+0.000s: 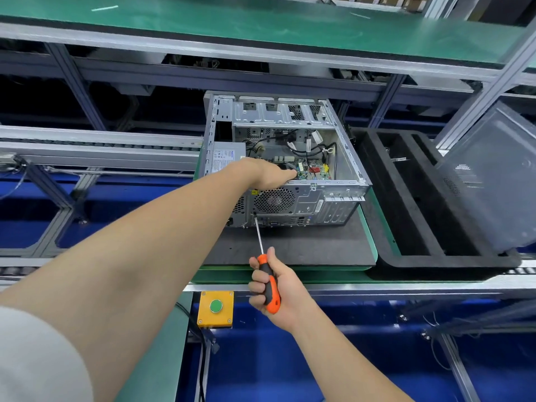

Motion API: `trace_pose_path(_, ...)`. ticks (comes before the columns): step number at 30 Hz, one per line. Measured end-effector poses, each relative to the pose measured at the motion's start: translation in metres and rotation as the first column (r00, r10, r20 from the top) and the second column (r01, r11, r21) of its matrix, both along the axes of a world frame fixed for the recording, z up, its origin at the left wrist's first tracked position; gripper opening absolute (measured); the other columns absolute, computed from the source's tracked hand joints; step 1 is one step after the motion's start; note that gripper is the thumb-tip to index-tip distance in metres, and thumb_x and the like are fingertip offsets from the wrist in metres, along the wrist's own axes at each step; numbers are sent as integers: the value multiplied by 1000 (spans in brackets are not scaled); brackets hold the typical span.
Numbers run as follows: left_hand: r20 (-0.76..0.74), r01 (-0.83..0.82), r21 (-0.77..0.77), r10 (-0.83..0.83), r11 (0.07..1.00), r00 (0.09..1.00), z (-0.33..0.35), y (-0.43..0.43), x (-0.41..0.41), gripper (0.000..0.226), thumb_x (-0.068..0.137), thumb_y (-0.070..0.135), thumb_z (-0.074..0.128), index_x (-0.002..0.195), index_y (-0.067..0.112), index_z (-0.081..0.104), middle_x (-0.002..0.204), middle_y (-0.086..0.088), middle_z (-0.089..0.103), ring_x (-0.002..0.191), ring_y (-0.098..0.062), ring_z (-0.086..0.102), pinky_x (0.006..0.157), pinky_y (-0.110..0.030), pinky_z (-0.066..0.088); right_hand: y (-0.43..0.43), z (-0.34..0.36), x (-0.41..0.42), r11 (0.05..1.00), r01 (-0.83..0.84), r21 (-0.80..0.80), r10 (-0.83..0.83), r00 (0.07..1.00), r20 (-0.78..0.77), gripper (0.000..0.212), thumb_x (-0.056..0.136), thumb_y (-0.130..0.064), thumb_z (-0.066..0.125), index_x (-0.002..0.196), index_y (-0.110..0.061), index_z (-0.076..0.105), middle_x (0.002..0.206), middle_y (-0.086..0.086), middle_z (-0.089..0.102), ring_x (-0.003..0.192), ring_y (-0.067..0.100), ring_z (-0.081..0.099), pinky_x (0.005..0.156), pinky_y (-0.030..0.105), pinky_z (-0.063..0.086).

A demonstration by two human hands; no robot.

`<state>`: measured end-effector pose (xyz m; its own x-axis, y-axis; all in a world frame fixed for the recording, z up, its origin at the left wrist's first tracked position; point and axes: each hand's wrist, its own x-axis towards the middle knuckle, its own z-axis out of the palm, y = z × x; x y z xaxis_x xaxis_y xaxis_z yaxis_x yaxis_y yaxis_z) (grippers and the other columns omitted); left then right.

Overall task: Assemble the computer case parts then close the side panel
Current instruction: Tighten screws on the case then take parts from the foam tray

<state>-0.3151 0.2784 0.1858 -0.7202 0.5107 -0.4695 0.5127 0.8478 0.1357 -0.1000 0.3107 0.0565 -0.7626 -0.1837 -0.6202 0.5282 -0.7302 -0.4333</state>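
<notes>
Nearest you, one right hand point(271, 288) is clenched round the one screwdriver point(270, 285). Its handle is moulded orange and black. Its thin bright steel shaft runs up and away, and the tip touches the rear plate of the computer case point(345, 158) just below the left edge of the round perforated fan grille point(274, 200).

Left of that hand, one yellow box point(215, 307) carries one round green button.

The one case is bare grey sheet metal. It lies on its side with the open side up, on one dark, matt mat point(304, 245) over the green-edged surface point(290, 274).

Your left hand point(265, 173) reaches over the rear rim into the case. Its fingers are hidden inside, so its grip cannot be told.

Inside are one grey boxed power supply point(224, 158), one green circuit board point(314, 171) and loose black cables.

To the right stands one black foam tray point(420, 216) with long recesses. One grey side panel point(493, 175), flat with small vent perforations, stands tilted at the tray's right side, apart from the case.
</notes>
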Motion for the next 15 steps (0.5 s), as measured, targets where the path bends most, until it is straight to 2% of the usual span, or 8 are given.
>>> trace_pose_path(3,-7,6,-9,-6,1000,1000,-1,0,-1,79,100,69,6,159,23,30,167,-3,25,155,-26,19,122,-46,15,-2,3,-1,881,44,470,-32,999,-34,53,93,-57,70,92,-4,69,72,6,62,51,18,55,41,30,45)
trace_pose_path(6,-11,8,-10,-8,1000,1000,-4,0,-3,82,98,71,5,159,24,32,167,-4,25,155,-26,20,122,-47,15,-3,1,-2,433,66,899,7,997,-76,52,90,-53,75,85,-3,62,65,11,67,52,25,65,53,44,59)
trace_pose_path(8,-11,12,-16,-12,1000,1000,-5,0,-4,82,98,71,4,158,24,33,167,-4,26,155,-26,20,122,-47,16,-3,-2,-2,149,1,989,49,999,-9,48,95,-60,63,80,-15,67,70,3,71,64,24,69,63,42,59)
trace_pose_path(9,-10,13,-15,-13,1000,1000,-6,1,-5,82,97,71,4,158,24,33,167,-4,26,155,-26,20,122,-47,16,-4,0,-2,154,-33,987,50,998,26,48,97,-62,58,81,-18,68,71,-1,71,65,21,68,64,39,58)
trace_pose_path(10,-10,13,-12,-13,1000,1000,-7,1,-5,82,97,71,4,159,24,32,167,-4,26,155,-26,20,122,-47,15,-2,1,-4,324,-51,945,34,999,42,48,100,-60,56,83,-18,70,71,-3,70,62,19,65,62,37,57)
trace_pose_path(12,-10,13,-16,-13,1000,1000,-8,1,-6,82,97,72,4,158,25,32,167,-3,26,155,-26,20,122,-47,16,3,3,-7,855,-46,517,8,997,77,47,102,-56,58,86,-13,71,72,-1,63,54,15,55,51,31,51)
trace_pose_path(13,-9,15,-18,-15,1000,1000,-9,1,-7,83,96,72,4,158,25,33,167,-3,26,155,-26,20,122,-47,17,5,3,-6,972,-35,233,17,997,79,46,100,-56,59,87,-13,71,72,-1,59,53,12,50,47,26,46)
trace_pose_path(15,-17,20,-21,-20,1000,1000,-10,1,-7,85,95,73,3,158,25,33,167,-3,27,155,-26,22,121,-48,18,5,1,-4,999,-17,-49,19,999,42,44,95,-57,62,91,-14,71,72,-4,54,52,9,45,43,22,39)
